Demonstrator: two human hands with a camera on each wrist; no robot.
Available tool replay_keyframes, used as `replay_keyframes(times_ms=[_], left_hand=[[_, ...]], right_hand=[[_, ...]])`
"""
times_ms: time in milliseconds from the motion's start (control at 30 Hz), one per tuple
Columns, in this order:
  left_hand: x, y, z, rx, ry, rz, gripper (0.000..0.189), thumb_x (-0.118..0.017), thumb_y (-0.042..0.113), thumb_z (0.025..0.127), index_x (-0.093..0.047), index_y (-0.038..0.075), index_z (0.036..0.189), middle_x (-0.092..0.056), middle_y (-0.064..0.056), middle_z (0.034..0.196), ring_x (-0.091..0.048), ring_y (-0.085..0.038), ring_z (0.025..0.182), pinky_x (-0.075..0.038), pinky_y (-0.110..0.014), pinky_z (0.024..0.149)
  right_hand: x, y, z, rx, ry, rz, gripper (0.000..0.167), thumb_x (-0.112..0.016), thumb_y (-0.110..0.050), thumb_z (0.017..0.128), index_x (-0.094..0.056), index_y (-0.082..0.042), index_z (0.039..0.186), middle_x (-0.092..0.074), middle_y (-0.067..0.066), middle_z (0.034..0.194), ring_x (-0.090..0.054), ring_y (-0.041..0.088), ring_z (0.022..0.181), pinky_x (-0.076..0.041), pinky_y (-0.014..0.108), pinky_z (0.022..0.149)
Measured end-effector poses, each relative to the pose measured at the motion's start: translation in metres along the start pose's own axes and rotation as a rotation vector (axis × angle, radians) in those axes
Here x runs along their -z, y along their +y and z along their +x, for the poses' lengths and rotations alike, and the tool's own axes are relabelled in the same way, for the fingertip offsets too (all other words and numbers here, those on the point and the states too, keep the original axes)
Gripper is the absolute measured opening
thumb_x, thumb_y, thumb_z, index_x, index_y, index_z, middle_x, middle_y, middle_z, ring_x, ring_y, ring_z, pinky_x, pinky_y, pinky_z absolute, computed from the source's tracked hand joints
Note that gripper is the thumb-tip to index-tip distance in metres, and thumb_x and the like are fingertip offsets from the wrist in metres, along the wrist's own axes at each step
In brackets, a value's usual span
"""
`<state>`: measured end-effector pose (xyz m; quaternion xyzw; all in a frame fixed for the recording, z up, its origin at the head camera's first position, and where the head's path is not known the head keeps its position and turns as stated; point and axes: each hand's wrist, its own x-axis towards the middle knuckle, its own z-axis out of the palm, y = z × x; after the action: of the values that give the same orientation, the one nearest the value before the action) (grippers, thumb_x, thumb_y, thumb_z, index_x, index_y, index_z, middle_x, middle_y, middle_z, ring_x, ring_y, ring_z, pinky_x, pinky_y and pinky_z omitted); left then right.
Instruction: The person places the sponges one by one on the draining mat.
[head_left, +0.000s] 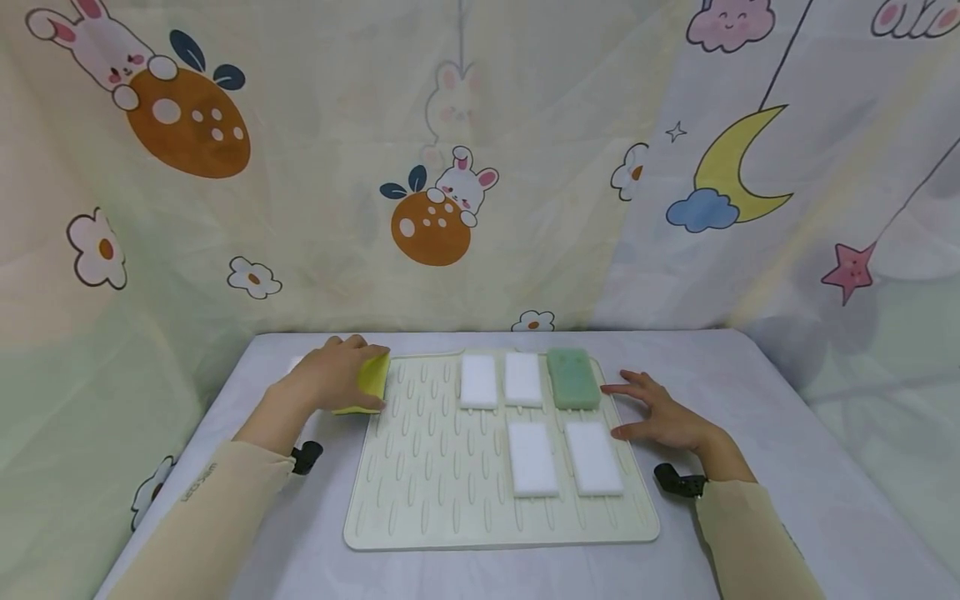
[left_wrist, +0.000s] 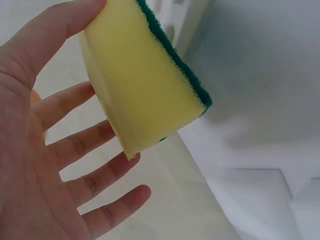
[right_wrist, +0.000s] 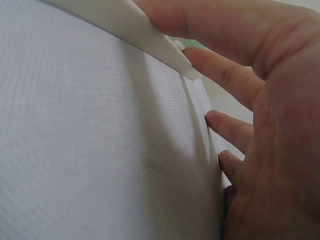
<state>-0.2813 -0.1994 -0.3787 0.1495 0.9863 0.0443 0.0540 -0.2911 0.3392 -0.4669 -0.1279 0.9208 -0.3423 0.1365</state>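
Observation:
My left hand (head_left: pixel 330 375) pinches a yellow sponge (head_left: pixel 372 377) between thumb and fingers, at the left rim of a cream ridged drying mat (head_left: pixel 420 475). Up close in the left wrist view, the sponge (left_wrist: pixel 145 80) has a dark green scouring layer (left_wrist: pixel 175 57) on one face. Over at the mat's right rim, my right hand (head_left: pixel 663 417) has its fingers spread, thumb and index fingertip right at the edge, and it holds nothing. Beside it on the mat lie a pale green sponge (head_left: pixel 573 379) and several white sponge blocks (head_left: pixel 594 458).
White blocks (left_wrist: pixel 255 190) lie on the table near the left hand, mostly hidden behind that arm in the head view. A white cloth (head_left: pixel 750 392) covers the table. A curtain printed with rabbits (head_left: pixel 322 167) hangs behind it.

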Motion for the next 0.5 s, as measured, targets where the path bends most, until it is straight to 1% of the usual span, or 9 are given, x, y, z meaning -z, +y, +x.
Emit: replay_keyframes(times_ms=[200, 500], left_hand=[[0.002, 0.012, -0.003, -0.039, 0.027, 0.003, 0.087, -0.087, 0.055, 0.076, -0.055, 0.021, 0.150, -0.058, -0.013, 0.141, -0.053, -0.041, 0.123, -0.051, -0.060, 0.096], [0.000, 0.023, -0.008, -0.056, 0.043, -0.007, 0.088, -0.087, 0.057, 0.075, -0.056, 0.021, 0.149, -0.059, -0.012, 0.138, -0.053, -0.040, 0.122, -0.050, -0.059, 0.098]], right_hand=[[0.000, 0.002, 0.000, 0.002, -0.001, 0.004, 0.082, -0.089, -0.040, 0.078, -0.054, -0.028, 0.151, -0.009, 0.014, 0.174, 0.010, 0.047, 0.159, -0.005, 0.085, 0.112], [0.000, 0.005, 0.001, 0.009, -0.005, 0.017, 0.081, -0.089, -0.039, 0.078, -0.054, -0.028, 0.150, -0.008, 0.013, 0.174, 0.011, 0.047, 0.159, -0.006, 0.084, 0.112]])
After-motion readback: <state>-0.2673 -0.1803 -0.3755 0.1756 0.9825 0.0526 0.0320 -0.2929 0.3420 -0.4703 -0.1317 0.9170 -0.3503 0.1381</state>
